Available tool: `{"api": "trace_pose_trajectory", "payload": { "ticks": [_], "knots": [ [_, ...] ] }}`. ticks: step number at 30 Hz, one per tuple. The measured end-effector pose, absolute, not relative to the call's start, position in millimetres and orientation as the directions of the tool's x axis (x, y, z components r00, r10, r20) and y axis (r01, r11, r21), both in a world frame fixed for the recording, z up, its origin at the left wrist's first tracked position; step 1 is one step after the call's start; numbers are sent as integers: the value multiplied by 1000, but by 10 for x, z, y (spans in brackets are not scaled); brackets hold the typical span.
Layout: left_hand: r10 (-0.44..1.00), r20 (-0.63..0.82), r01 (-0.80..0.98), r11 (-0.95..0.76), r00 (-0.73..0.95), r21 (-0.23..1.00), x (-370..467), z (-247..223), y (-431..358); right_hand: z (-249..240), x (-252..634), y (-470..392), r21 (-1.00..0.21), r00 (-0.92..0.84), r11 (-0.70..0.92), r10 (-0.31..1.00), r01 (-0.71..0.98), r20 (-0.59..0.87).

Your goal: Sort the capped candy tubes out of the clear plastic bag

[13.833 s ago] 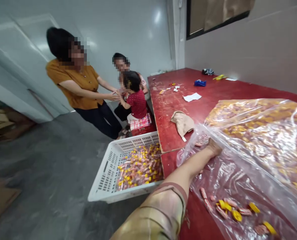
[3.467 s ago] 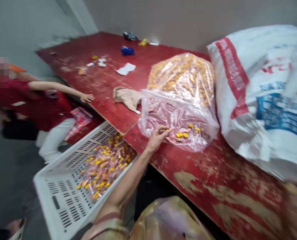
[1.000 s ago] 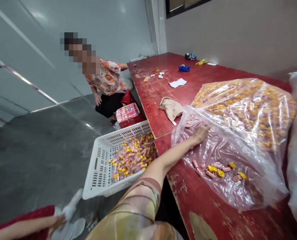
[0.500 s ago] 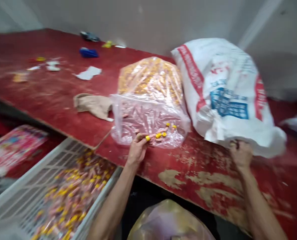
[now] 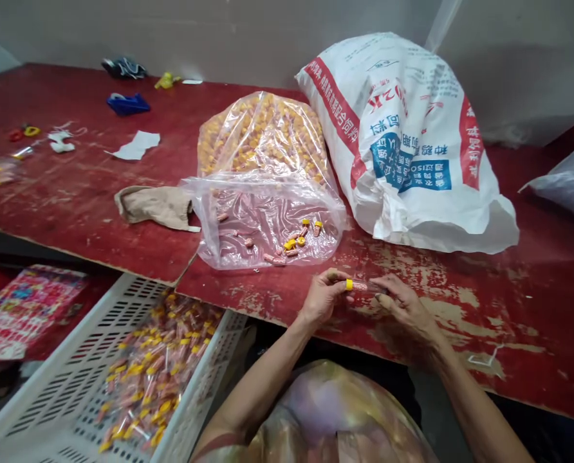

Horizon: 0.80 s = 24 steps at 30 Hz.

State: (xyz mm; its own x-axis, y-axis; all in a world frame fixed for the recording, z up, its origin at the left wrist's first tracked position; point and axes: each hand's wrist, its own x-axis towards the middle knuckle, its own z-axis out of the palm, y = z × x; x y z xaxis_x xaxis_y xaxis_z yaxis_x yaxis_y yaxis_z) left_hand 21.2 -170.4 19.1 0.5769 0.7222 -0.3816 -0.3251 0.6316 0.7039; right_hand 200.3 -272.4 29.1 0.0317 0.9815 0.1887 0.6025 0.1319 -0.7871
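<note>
A small yellow-capped vial of pink bits (image 5: 358, 285) is held between my two hands, over the table's front part. My left hand (image 5: 324, 294) pinches its yellow-cap end. Closed at the other end, my right hand (image 5: 403, 301) grips something clear that adjoins the vial; whether this is a separate piece I cannot make out. Just beyond my left hand lies an open clear plastic bag (image 5: 268, 138), packed with similar yellow-capped vials, several of them loose near its mouth. A white woven sack (image 5: 412, 128) with red and blue print lies past my right hand, its mouth facing me.
Below the table edge at left stands a white slotted crate (image 5: 74, 379) with many yellow-capped vials in clear plastic. The red table (image 5: 137, 154) bears a beige cloth (image 5: 154, 207), a blue tape dispenser (image 5: 129, 104), white paper (image 5: 136, 146) and scissors (image 5: 24, 132).
My left hand has moved right from the bag's mouth with a vial. My right hand has left the sack's mouth and come left to meet it. The view has shifted and sharpened.
</note>
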Motion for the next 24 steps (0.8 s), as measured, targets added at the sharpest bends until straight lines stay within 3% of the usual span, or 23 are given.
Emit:
{"api": "trace_pose_trajectory", "payload": {
  "ticks": [5, 9, 13, 18, 24],
  "knots": [
    [783, -392, -166, 522, 483, 837, 88, 106, -1735, 140, 1877, -2660, -768, -34, 197, 974, 610, 223],
    [913, -157, -5, 172, 378, 985, 23, 128, -1800, -21, 1708, -2651, -692, 15, 249, 936, 677, 352],
    [923, 32, 80, -68, 382, 995, -18, 189, -1883, -70, 1503, -2665, -633, 86, 246, 891, 734, 446],
    [962, 20, 109, -51, 273, 993, -82, 163, -1943, -90, 1195, -2658, -619, 116, 232, 876, 750, 468],
    [981, -41, 3, 41, 188, 999, -348, 105, -1905, -200, 878, -2509, -596, 53, 285, 874, 750, 483]
  ]
}}
